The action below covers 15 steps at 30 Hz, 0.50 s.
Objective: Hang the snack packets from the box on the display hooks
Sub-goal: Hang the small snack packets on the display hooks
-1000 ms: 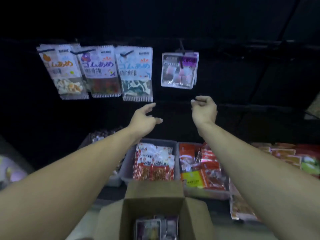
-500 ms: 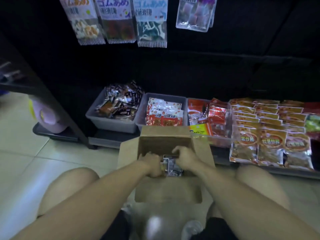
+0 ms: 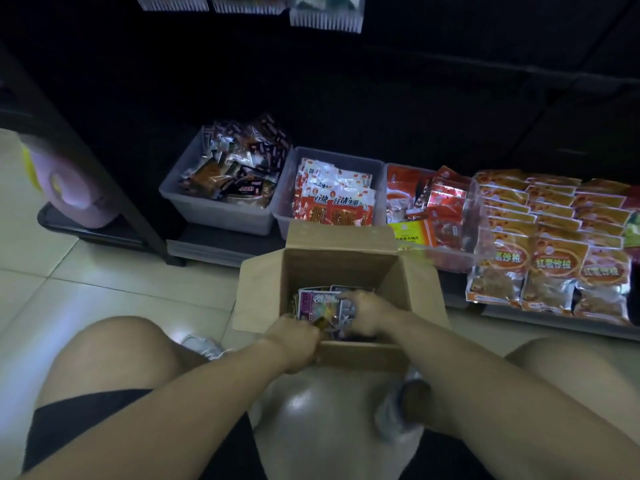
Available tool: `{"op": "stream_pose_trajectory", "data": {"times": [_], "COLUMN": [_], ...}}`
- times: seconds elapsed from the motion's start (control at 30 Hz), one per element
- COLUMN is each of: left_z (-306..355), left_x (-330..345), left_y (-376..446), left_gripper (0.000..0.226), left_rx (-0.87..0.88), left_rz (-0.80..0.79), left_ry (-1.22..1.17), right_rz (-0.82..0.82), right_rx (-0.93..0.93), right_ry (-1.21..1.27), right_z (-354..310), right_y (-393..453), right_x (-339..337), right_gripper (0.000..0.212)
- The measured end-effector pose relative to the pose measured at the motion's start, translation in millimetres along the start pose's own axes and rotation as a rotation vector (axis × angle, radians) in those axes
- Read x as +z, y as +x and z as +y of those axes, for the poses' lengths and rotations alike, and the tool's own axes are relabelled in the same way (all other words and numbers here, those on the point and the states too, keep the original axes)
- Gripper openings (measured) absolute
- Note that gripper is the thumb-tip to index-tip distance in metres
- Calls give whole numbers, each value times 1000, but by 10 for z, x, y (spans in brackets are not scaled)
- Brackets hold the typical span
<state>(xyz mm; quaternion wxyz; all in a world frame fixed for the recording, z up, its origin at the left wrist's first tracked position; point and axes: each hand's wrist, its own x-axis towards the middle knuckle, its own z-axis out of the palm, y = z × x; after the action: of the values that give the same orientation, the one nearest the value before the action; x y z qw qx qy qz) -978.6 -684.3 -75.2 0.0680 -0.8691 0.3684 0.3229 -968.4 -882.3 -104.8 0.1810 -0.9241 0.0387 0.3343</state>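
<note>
An open cardboard box (image 3: 346,268) stands on the floor between my knees, with several snack packets (image 3: 313,301) lying inside. Both hands are down in it. My right hand (image 3: 369,311) curls its fingers over the top edge of a purple packet. My left hand (image 3: 294,337) is at the box's near wall, its fingers closed on the lower corner of a packet. Only the bottom edges of the hanging packets (image 3: 325,20) show at the top of the view. The display hooks are out of sight.
Behind the box, a low shelf holds a grey bin of dark packets (image 3: 194,206), a bin of red and white packets (image 3: 285,216) and a clear bin (image 3: 453,261). Orange packets (image 3: 550,265) lie to the right. A black post (image 3: 104,174) and a pink object (image 3: 76,192) stand left.
My hands dropped from below the hanging packets into the box. The view tilted down, so the hung packets slid almost out of the top. My hands have taken hold of packets.
</note>
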Motion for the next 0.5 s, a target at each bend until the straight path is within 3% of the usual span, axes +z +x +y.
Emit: {"op": "stream_pose_trajectory", "data": {"times": [0.07,0.2,0.27,0.37,0.5], "left_z": [27,82,104,169,209], "left_x": [23,119,123,158,105], "left_y": [27,122,144,162,116], "left_gripper": [41,41,41,41,69], "left_rx": [29,47,34,-35,-144], "left_rz": [-33,-108,-121,-138,-162], "left_ry": [-39,-69,-16,226,510], "right_rz": [-75,-198,-211,-265,-330], "right_rx": [7,19,17,9,-7], "right_ry": [8,-112,-154,-213,-298], "right_z": [49,143,159,176,225], "right_y": [162,499,659,865,1027], "right_x": [214,557,632,727,814], "right_gripper": [97,71,73,85,94]}}
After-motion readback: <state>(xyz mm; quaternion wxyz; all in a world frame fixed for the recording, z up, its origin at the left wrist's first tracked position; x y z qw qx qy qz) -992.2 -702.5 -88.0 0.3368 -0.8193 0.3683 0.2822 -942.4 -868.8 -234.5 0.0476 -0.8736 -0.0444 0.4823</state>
